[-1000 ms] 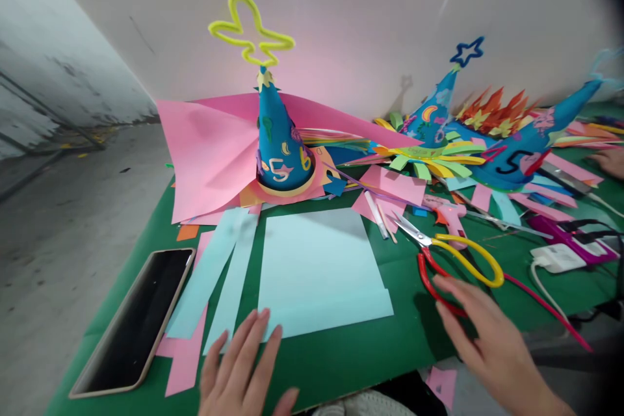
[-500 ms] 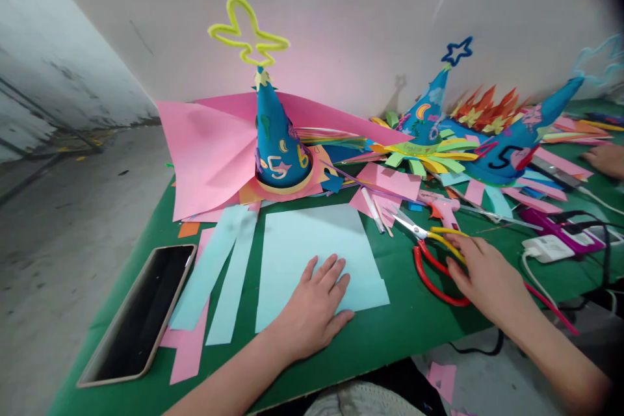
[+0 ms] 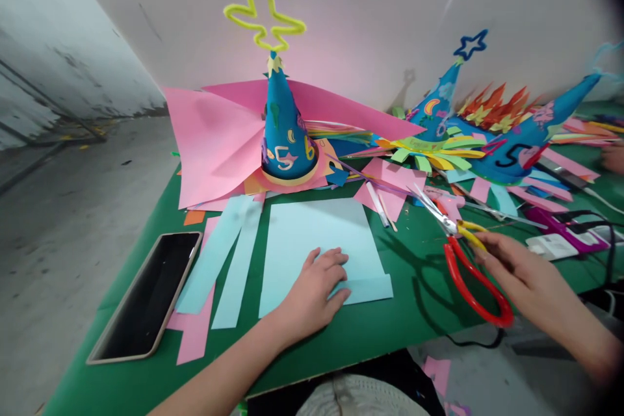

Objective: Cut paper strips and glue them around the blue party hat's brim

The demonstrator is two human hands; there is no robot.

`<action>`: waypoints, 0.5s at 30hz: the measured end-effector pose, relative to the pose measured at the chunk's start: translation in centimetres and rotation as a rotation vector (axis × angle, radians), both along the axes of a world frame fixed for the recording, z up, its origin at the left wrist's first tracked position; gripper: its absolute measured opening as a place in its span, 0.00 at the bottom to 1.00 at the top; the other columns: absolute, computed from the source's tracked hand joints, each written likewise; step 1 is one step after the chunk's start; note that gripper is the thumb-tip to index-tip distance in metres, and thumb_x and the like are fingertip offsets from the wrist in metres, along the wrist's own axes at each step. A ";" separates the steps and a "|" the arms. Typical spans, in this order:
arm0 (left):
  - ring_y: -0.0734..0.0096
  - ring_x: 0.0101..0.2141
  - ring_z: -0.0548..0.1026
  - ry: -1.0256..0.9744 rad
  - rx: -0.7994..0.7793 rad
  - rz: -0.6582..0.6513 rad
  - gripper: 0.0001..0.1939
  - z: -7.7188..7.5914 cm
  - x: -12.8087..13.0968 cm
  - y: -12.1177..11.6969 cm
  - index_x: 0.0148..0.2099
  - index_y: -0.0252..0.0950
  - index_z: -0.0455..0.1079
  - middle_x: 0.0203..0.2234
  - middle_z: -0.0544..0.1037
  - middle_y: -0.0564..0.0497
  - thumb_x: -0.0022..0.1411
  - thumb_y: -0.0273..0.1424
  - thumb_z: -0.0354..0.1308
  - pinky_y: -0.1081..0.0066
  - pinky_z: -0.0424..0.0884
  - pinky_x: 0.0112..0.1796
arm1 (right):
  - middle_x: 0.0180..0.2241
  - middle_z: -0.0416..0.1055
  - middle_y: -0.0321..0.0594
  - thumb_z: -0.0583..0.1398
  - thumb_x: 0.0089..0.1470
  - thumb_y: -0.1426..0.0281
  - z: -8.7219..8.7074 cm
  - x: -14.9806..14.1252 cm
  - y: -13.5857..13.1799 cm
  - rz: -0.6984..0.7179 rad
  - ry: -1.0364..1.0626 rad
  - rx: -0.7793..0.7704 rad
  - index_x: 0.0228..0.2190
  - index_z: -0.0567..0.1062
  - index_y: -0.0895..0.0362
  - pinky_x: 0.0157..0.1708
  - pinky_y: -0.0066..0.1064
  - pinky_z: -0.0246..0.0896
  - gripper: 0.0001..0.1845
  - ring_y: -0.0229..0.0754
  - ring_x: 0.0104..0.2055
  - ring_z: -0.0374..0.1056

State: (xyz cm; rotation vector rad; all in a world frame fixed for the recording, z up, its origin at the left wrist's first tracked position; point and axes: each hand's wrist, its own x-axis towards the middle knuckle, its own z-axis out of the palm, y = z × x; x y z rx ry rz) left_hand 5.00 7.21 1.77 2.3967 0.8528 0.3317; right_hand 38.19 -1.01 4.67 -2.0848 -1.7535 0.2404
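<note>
My left hand [image 3: 314, 292] lies on a light blue sheet of paper [image 3: 312, 227], its fingers a little bent and apart. A narrow strip of the same blue runs along the sheet's near edge, partly under the hand. My right hand [image 3: 519, 266] grips the scissors [image 3: 480, 286] by the yellow handle. They are raised over the table, blades to the upper left, red handle hanging down, and their shadow falls on the green surface. Left of the sheet lie two light blue paper strips [image 3: 234, 273], over pieces of pink paper [image 3: 195, 338].
A phone [image 3: 146, 299] lies at the table's left. Behind the sheet stands a blue cone hat [image 3: 285, 123] with large pink paper [image 3: 214, 143]. More decorated hats [image 3: 519, 149], a pink glue gun [image 3: 443, 201] and a purple power strip [image 3: 560, 227] with cables are at the right.
My right hand has lifted the scissors off the table and moved slightly right; the red handle now hangs down. My left hand stays on the blue sheet. The view has shifted slightly.
</note>
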 end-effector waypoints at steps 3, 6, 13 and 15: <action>0.59 0.54 0.65 -0.028 -0.025 0.028 0.06 0.0 0.2 0.3 0.34 0.36 0.67 0.50 0.71 0.43 0.62 0.25 0.50 0.50 0.55 0.54 | 0.36 0.74 0.42 0.50 0.57 0.54 0.4 -0.6 -0.7 0.020 0.393 -0.186 0.44 0.65 0.54 0.34 0.30 0.68 0.20 0.44 0.36 0.71; 0.60 0.52 0.67 -0.053 -0.036 0.040 0.07 0.0 0.3 0.6 0.33 0.37 0.67 0.48 0.72 0.43 0.62 0.25 0.49 0.52 0.56 0.53 | 0.46 0.72 0.43 0.51 0.57 0.55 0.3 -0.7 -1.4 0.040 0.528 -0.285 0.48 0.65 0.52 0.41 0.30 0.67 0.21 0.47 0.46 0.70; 0.62 0.52 0.68 -0.100 -0.038 0.039 0.08 0.1 0.1 0.8 0.32 0.38 0.67 0.47 0.73 0.45 0.62 0.26 0.48 0.56 0.58 0.53 | 0.45 0.73 0.39 0.60 0.48 0.64 -0.1 0.4 -2.4 0.289 0.250 -0.406 0.54 0.60 0.47 0.37 0.32 0.71 0.30 0.47 0.43 0.72; 0.63 0.52 0.68 -0.105 -0.036 0.039 0.08 0.0 0.0 0.9 0.32 0.38 0.67 0.47 0.73 0.45 0.62 0.26 0.48 0.56 0.58 0.53 | 0.41 0.75 0.38 0.62 0.44 0.64 -0.3 0.6 -2.2 0.308 0.082 -0.382 0.52 0.62 0.46 0.33 0.33 0.72 0.32 0.47 0.39 0.73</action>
